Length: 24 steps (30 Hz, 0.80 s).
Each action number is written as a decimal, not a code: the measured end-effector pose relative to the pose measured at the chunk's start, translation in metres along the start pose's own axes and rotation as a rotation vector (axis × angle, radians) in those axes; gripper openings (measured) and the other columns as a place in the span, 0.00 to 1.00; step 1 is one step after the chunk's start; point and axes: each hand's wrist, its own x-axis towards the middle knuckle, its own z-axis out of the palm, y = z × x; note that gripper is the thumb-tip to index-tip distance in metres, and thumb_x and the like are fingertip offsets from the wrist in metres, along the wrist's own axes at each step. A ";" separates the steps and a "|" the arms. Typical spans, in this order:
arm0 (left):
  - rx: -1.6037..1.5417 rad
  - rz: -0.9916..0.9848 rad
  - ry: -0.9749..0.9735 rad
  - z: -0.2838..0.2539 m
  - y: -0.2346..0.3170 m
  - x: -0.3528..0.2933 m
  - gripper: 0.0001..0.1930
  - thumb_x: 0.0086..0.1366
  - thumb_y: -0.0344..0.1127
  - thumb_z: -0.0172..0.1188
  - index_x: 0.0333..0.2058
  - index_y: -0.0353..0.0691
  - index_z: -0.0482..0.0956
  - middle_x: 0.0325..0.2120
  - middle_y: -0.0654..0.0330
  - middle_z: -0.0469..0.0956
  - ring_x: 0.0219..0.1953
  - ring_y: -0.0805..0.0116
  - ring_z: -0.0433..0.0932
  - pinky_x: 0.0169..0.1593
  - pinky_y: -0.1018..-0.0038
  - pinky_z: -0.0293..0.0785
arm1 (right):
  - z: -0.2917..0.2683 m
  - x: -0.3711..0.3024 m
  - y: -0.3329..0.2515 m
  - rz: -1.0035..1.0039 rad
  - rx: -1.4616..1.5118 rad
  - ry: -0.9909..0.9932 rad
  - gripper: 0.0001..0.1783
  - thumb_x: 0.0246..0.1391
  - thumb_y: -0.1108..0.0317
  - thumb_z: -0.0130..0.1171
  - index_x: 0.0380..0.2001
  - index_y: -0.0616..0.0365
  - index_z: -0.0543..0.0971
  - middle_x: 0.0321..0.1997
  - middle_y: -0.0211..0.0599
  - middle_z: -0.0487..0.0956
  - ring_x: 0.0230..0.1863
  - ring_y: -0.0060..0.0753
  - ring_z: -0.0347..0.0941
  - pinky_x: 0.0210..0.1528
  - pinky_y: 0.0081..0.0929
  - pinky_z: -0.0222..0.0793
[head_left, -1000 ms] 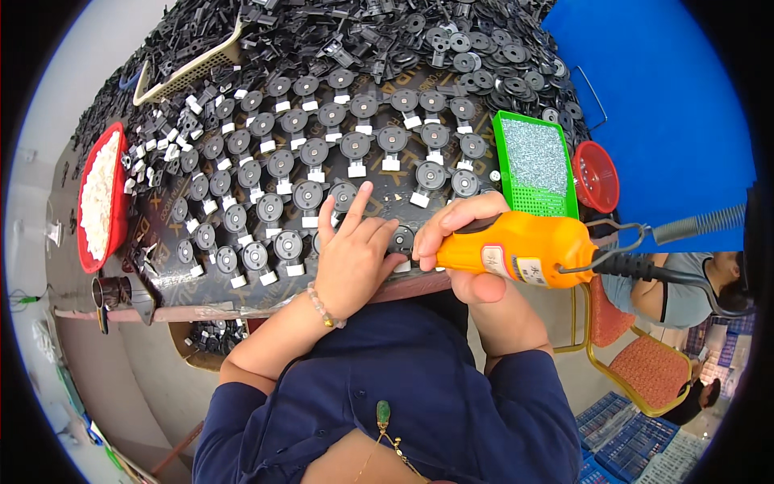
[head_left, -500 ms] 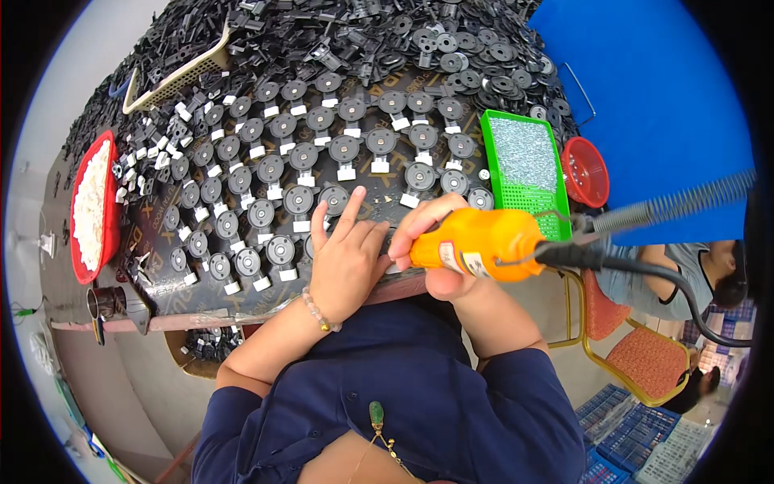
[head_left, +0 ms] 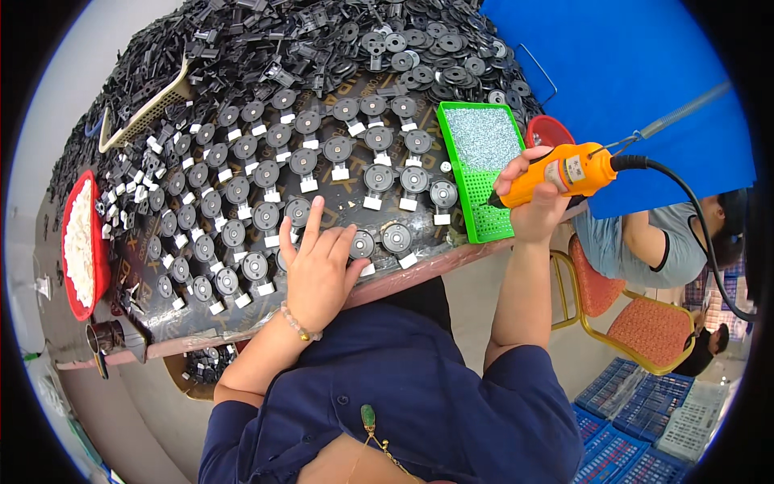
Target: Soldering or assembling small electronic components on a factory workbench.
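The right grip (head_left: 538,216) wraps an orange plastic electric screwdriver (head_left: 574,171) above the green perforated tray (head_left: 488,219); a grey coiled spring (head_left: 685,111) likely bears its weight. The left grip (head_left: 317,273) spreads wide beside round black plastic discs (head_left: 362,244).

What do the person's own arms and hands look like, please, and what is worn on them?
The left hand and right hand wear no gloves. Dark blue short sleeves leave both forearms bare. A bracelet of pale round beads, with a gold-coloured bead, circles the left wrist; the right wrist shows none.
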 end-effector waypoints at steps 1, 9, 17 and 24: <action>-0.002 0.004 0.001 0.001 0.000 0.001 0.24 0.51 0.42 0.71 0.47 0.40 0.79 0.42 0.61 0.78 0.68 0.54 0.60 0.67 0.42 0.41 | -0.003 -0.002 0.004 0.012 0.029 0.022 0.41 0.46 0.33 0.65 0.46 0.60 0.70 0.27 0.39 0.77 0.22 0.28 0.73 0.25 0.24 0.72; 0.000 0.000 -0.008 -0.002 0.004 0.002 0.27 0.52 0.46 0.70 0.48 0.39 0.79 0.43 0.61 0.78 0.68 0.53 0.59 0.67 0.40 0.38 | -0.006 -0.006 0.013 -0.010 0.063 0.055 0.41 0.45 0.32 0.65 0.45 0.59 0.71 0.27 0.39 0.77 0.22 0.29 0.74 0.25 0.24 0.72; -0.036 -0.021 0.029 -0.002 -0.007 0.002 0.22 0.52 0.49 0.70 0.41 0.40 0.82 0.42 0.62 0.80 0.68 0.53 0.60 0.67 0.40 0.35 | 0.007 -0.005 -0.020 -0.020 0.049 0.084 0.45 0.43 0.26 0.60 0.46 0.58 0.69 0.29 0.40 0.77 0.22 0.30 0.74 0.25 0.27 0.72; -0.027 -0.023 0.028 -0.001 -0.009 0.003 0.20 0.51 0.48 0.71 0.40 0.44 0.84 0.39 0.65 0.81 0.67 0.55 0.63 0.67 0.40 0.34 | 0.086 -0.032 -0.027 0.014 0.367 -0.285 0.47 0.38 0.23 0.59 0.43 0.58 0.67 0.30 0.38 0.77 0.23 0.28 0.74 0.29 0.29 0.75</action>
